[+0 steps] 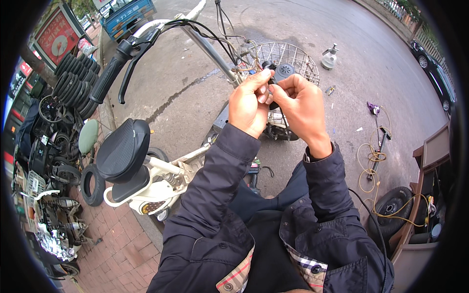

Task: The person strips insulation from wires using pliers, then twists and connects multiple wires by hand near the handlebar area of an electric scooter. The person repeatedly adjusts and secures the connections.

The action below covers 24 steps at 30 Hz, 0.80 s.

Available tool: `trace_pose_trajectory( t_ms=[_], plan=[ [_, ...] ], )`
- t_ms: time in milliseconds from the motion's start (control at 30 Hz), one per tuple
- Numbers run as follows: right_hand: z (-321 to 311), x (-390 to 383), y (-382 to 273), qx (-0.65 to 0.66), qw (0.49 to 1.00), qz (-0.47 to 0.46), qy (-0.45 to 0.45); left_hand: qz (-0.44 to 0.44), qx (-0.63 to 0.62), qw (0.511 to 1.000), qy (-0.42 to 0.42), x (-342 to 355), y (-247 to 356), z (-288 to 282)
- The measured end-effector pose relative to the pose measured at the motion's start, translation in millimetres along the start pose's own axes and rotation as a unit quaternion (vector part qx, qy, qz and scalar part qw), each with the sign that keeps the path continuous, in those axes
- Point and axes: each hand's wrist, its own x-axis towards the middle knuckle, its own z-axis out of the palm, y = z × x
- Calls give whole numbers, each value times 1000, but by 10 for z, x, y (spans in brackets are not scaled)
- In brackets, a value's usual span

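In front of my chest, both hands meet beside the front of a cream electric scooter [163, 188]. My left hand [247, 107] is closed, its thumb and fingertips pinching a small black part [273, 82], whose kind I cannot make out because the fingers cover most of it. My right hand [304, 105] is closed on the same part from the other side, with thumb and bent forefinger pressed together. Just beyond the fingertips is a dark grey round piece with slots [285, 72]. Thin wires [255, 53] run loose beside the metal wire basket [309, 61].
The scooter's handlebar grip [113, 72] and black seat [124, 149] are on the left. Tires [73, 83] are piled on the brick pavement. A spray bottle [329, 57] stands on the road. At right lie a yellow hose [373, 156], a wheel [392, 207] and a brown cabinet [415, 244].
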Motion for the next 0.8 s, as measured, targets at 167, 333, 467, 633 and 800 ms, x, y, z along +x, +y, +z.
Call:
trace_pose_trajectory(
  t_ms=[167, 333, 467, 633, 800],
  plan=[
    [-71, -15, 5, 84, 994, 57, -26, 2, -8, 1000, 1, 8, -77, 12],
    [-85, -97, 21, 136, 986, 96, -20, -5, 2, 1000, 30, 0, -56, 19],
    [-210, -465, 48, 167, 973, 155, -32, 60, -27, 997, 46, 118, 276, -62],
    [-333, -735, 269, 188, 966, 178, 19, 34, -7, 999, -16, 142, 305, -90],
    [-524, -829, 669, 148, 979, 99, 103, 32, -18, 999, -10, 114, 303, -109]
  ],
)
